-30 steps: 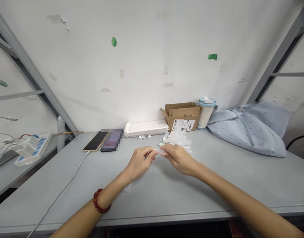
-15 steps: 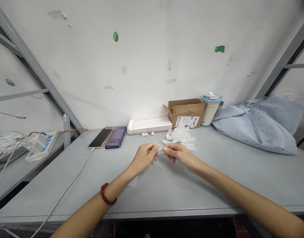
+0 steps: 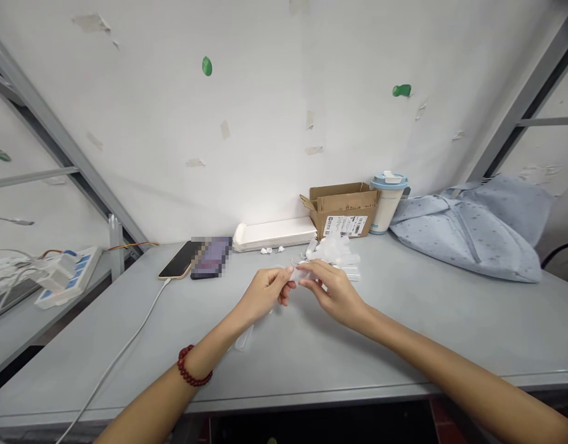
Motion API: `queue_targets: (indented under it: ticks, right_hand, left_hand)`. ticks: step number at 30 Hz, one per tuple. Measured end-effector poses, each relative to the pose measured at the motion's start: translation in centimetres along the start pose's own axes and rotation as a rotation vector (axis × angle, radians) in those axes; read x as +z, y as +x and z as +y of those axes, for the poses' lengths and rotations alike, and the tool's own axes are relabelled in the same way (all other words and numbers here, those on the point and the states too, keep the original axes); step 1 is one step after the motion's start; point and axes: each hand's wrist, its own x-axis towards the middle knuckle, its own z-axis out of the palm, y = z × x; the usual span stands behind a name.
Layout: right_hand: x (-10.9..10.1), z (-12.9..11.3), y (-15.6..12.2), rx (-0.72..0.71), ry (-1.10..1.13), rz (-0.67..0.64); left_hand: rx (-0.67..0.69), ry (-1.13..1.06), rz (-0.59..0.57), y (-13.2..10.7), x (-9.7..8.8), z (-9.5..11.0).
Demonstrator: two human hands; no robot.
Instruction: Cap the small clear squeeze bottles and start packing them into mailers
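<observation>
Over the middle of the grey table [image 3: 404,345], my left hand [image 3: 265,295] and my right hand [image 3: 333,291] meet fingertip to fingertip. Both pinch a small white part [image 3: 293,277] between them; its shape is too small to make out. Just behind the hands lies a heap of small clear plastic bags [image 3: 333,254]. A red bead bracelet [image 3: 191,374] circles my left wrist. A clear bag [image 3: 244,338] lies flat under my left forearm.
Two phones [image 3: 193,260] lie at the back left, one on a white cable [image 3: 121,353]. A white tray [image 3: 274,234], a cardboard box [image 3: 343,209], a blue-lidded cup [image 3: 386,202] and a blue cloth bag [image 3: 473,228] line the wall. A power strip [image 3: 64,277] sits far left.
The hands have stayed pinched together on the small part, shifting slightly toward the bag heap. The view has swung a little to the right.
</observation>
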Motion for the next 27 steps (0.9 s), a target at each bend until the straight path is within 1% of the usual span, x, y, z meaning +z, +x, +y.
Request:
queue_targets:
  ticks: [7, 9, 11, 13, 18, 23, 27]
  right_hand:
    - [0.0, 0.4, -0.1, -0.093, -0.184, -0.065]
    - [-0.1, 0.3, -0.2, -0.098, -0.192, -0.081]
    - [-0.4, 0.0, -0.1, -0.069, -0.145, -0.1]
    - [-0.7, -0.4, 0.1, 0.0, -0.039, -0.13]
    - [-1.7, -1.7, 0.9, 0.251, 0.283, -0.249]
    - [-1.8, -1.7, 1.2, 0.495, 0.642, -0.29]
    - [-1.6, -1.5, 1.2, 0.605, 0.829, -0.283]
  left_hand:
    - [0.137, 0.194, 0.049, -0.5, -0.1, 0.1]
    - [0.181, 0.25, 0.066, -0.7, -0.1, 0.2]
    - [0.23, 0.297, 0.074, -0.8, -0.1, 0.3]
    - [0.272, 0.333, 0.065, -0.8, -0.1, 0.3]
    - [0.333, 0.408, 0.065, -0.8, -0.2, 0.2]
    - [0.393, 0.46, 0.102, -0.9, -0.1, 0.1]
    - [0.426, 0.494, 0.125, -1.1, 0.1, 0.1]
